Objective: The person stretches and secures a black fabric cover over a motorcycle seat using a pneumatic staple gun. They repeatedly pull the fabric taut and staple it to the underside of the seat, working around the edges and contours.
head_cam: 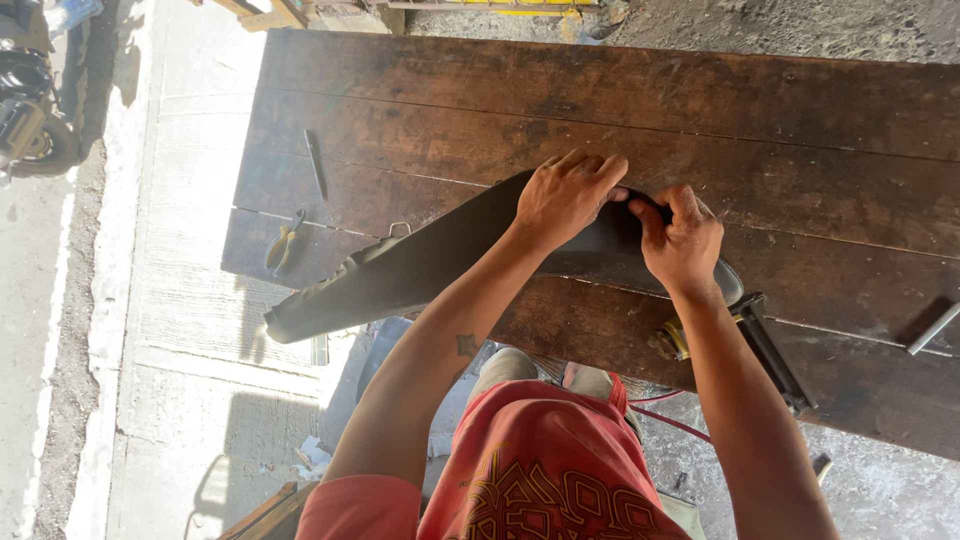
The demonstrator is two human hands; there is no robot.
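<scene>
Red patterned shirt (540, 470) nearest; both hands, left (565, 198) and right (682, 240), fingers pinched on long black curved plastic panel (420, 265); long axis runs left across dark wooden surface (600, 90).

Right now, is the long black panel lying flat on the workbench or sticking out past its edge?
Sticking out: the long black panel overhangs the wooden workbench's near-left edge, while both hands press its other end.

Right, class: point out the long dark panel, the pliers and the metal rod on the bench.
long dark panel (420, 265), head view, on its flat middle.
pliers (283, 245), head view, on the handles.
metal rod (934, 328), head view, on its shaft.
</scene>
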